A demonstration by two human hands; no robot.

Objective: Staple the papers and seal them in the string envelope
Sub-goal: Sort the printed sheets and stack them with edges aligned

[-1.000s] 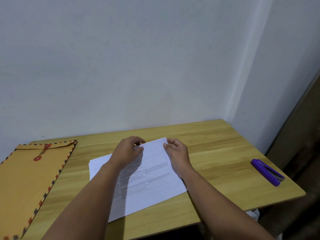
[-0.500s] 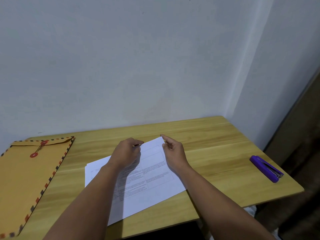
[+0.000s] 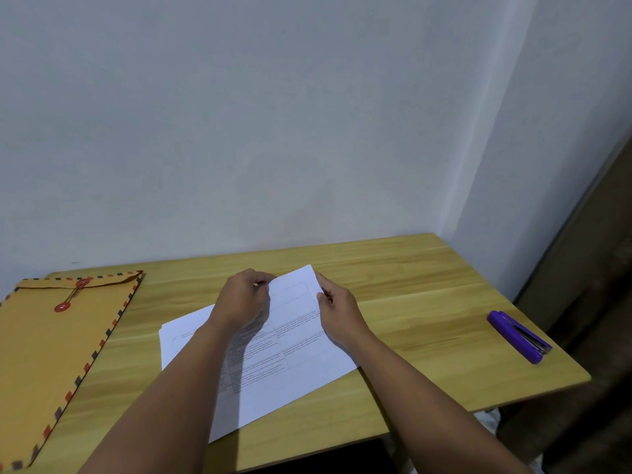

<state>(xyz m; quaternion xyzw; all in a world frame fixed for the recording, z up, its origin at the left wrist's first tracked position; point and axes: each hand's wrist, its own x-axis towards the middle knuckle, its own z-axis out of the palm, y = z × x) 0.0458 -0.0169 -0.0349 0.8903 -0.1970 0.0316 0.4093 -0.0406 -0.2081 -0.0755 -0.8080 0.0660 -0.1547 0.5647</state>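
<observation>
On the table (image 3: 393, 268), both hands had shifted slightly: left hand (image 3: 241, 302) and right hand (image 3: 337, 311) pinched the papers (image 3: 290, 367), squaring them; stapler (image 3: 518, 335) untouched.

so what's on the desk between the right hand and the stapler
Nothing: in the head view the stretch of desk from the right hand to the stapler is bare wood. The papers end under that hand.

One view only — a wide-angle head camera, looking forward and down from the near edge of the worktop (image 3: 410, 285) toward a wall (image 3: 273, 131) corner. It sits close: both forearms reach in from the bottom edge, and the worktop fills the lower half — wall fills the rest.
</observation>
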